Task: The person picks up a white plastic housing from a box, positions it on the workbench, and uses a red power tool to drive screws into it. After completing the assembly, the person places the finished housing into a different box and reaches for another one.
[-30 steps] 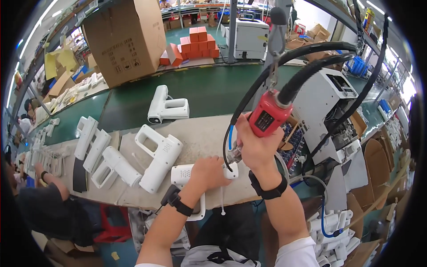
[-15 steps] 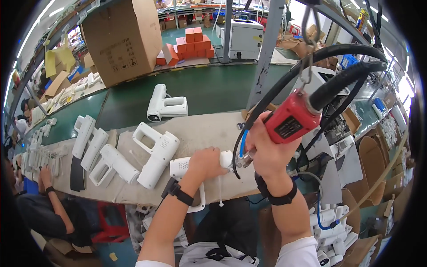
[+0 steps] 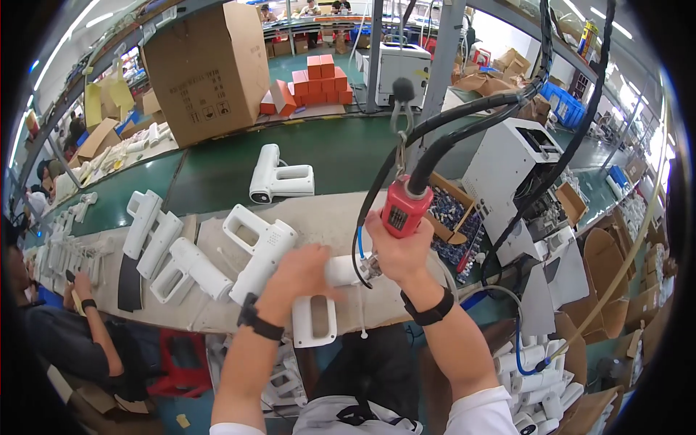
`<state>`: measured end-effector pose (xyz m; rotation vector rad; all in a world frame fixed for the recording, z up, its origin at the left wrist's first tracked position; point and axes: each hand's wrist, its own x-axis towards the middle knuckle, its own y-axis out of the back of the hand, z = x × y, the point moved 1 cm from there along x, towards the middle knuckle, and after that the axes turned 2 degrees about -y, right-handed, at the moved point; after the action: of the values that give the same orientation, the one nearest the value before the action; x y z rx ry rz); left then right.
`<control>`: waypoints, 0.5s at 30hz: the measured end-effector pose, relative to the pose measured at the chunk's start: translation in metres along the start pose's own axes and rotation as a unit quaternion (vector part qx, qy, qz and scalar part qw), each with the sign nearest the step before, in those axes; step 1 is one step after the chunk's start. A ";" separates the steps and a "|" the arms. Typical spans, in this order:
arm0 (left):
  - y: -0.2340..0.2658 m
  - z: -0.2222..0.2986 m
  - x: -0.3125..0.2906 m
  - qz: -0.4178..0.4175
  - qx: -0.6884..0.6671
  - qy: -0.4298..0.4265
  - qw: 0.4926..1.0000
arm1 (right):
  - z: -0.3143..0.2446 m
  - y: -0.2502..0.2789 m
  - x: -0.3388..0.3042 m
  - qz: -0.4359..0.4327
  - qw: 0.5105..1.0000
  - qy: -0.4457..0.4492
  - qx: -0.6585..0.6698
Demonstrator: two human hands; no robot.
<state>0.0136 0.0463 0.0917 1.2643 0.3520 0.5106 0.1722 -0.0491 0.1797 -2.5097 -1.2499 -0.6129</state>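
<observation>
Housing, white and gun-shaped (image 3: 342, 270), is laid at the near edge of the counter (image 3: 337, 217), straight ahead of the body. Its barrel is set roughly left to right, and its looped handle (image 3: 330, 320) is pointed toward the person, slightly past the edge. The barrel's left part is covered by the left hand (image 3: 301, 274), the nearer of the two hands; its fingers look spread but are blurred, so whether anything is gripped cannot be told. A red tool (image 3: 407, 206) is clasped upright in the closed right hand (image 3: 402, 245), its metal end brought to the barrel's right end. Both forearms are angled inward from below.
</observation>
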 end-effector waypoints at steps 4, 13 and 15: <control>0.018 -0.010 -0.023 -0.073 -0.045 0.048 0.995 | -0.051 -0.006 0.008 0.018 0.998 0.022 0.053; -0.014 0.013 0.001 -0.030 -0.055 0.044 0.997 | -0.038 -0.049 0.027 -0.013 0.996 0.022 0.088; -0.027 0.006 0.002 -0.023 -0.045 0.038 0.998 | -0.031 -0.054 0.029 -0.016 0.996 0.017 0.084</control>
<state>0.0228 0.0362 0.0676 1.1489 0.4167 0.5318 0.1365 -0.0098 0.2240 -2.3362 -1.2754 -0.5323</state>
